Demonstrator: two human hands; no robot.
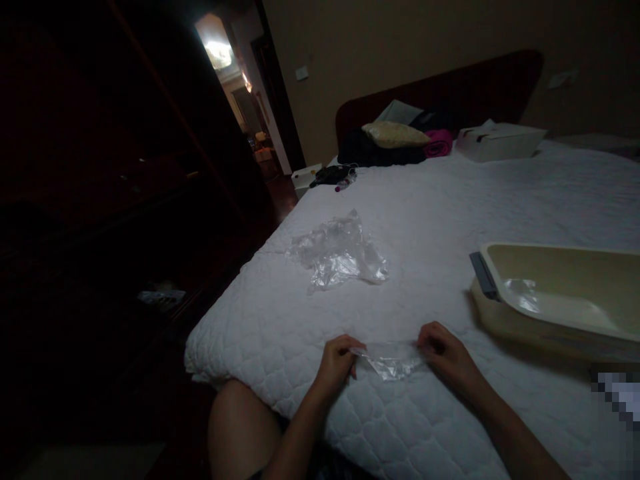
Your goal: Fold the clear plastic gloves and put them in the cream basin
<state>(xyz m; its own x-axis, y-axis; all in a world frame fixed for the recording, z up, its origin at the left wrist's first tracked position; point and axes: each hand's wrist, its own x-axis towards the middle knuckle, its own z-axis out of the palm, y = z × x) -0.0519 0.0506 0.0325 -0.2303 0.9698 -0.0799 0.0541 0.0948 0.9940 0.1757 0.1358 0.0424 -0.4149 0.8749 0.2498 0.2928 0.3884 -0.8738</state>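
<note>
A small clear plastic bag [393,363] is stretched between my two hands, just above the near edge of the bed. My left hand [339,357] pinches its left end, and my right hand [443,350] grips the right end with curled fingers. Farther up the bed lies a larger crumpled clear plastic bag [343,253], apart from both hands. To the right of my right hand stands a cream plastic bin [550,320] with a grey handle; a piece of clear plastic [520,293] shows inside it.
White quilted bedding [410,427] covers the bed. Toward the headboard [450,83] are a white box [500,141], a beige pillow-like bundle [397,135], a rolled magenta cloth [439,143] and dark items [333,175]. The left side is very dark; a lit doorway [255,120] opens beyond.
</note>
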